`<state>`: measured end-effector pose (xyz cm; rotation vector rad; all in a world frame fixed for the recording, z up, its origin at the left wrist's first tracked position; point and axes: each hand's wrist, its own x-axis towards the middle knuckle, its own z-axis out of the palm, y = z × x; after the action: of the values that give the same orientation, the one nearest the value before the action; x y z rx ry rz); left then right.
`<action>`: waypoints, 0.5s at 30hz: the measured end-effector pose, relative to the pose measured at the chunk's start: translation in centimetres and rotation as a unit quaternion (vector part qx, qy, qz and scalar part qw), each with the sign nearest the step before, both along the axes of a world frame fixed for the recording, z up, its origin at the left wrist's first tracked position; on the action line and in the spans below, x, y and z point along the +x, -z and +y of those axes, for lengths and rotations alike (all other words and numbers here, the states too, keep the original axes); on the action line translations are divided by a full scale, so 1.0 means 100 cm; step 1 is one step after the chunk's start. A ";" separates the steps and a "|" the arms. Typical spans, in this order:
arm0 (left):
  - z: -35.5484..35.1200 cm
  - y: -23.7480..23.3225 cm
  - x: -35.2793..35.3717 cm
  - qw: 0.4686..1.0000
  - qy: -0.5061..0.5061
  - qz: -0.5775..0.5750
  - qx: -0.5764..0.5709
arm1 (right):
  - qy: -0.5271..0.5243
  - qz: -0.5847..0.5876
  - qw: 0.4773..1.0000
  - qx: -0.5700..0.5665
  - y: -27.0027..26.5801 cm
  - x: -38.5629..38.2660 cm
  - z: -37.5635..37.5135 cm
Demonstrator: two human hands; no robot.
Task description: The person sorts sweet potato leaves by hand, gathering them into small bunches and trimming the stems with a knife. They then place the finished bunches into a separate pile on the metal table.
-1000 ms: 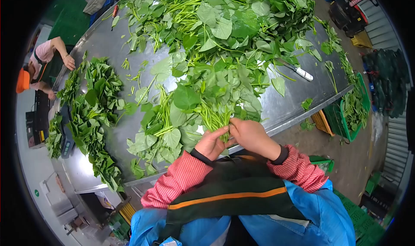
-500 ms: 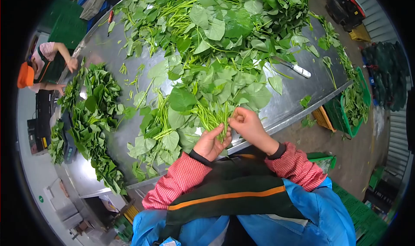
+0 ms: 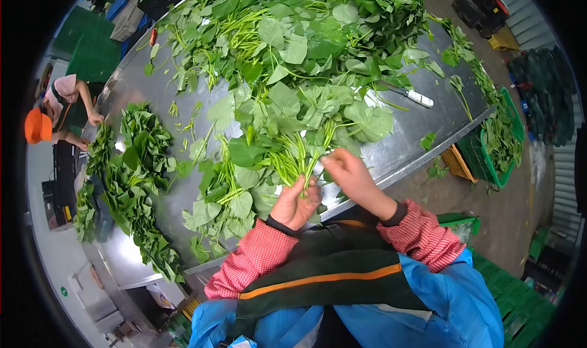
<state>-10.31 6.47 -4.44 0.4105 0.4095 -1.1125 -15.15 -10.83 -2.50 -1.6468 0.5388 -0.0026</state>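
My left hand (image 3: 298, 202) is closed around the lower stems of a bunch of leafy greens (image 3: 292, 155), whose broad leaves spread away from me over the table. My right hand (image 3: 351, 175) is just to the right of the bunch, fingers curled in a pinch and a little smeared. Whatever is between those fingertips, if anything, is hidden. A smaller bundle of greens (image 3: 231, 180) lies to the left of the held stems. Beyond my hands rises a large heap of the same greens (image 3: 318, 33). A knife with a white handle (image 3: 420, 98) rests on the metal table (image 3: 403, 149), its blade partly under leaves.
Tied-looking rows of greens (image 3: 139, 158) lie along the left side, where a co-worker (image 3: 67, 103) in an orange cap reaches in. At the right, below the table edge, stands a green crate (image 3: 510, 128) with greens. A red-handled tool (image 3: 153, 37) lies far left.
My right hand has drawn slightly right and down, away from the stems. The bunch has spread a little, and my left hand keeps its hold. The co-worker's hands have moved lower.
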 end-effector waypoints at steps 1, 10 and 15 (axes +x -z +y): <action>0.002 0.007 -0.001 1.000 0.007 -0.009 -0.007 | -0.044 0.024 0.998 -0.032 0.005 0.003 0.006; -0.003 0.001 -0.006 0.982 -0.010 -0.060 0.179 | -0.060 -0.044 0.995 -0.068 0.002 0.000 0.017; 0.007 0.025 0.001 0.997 0.015 -0.028 0.077 | -0.325 -0.196 0.922 -0.069 -0.049 -0.028 0.034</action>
<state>-10.20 7.12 -6.94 0.5842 0.4433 -1.0998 -17.92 -7.41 2.45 -1.8344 -0.3349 0.1189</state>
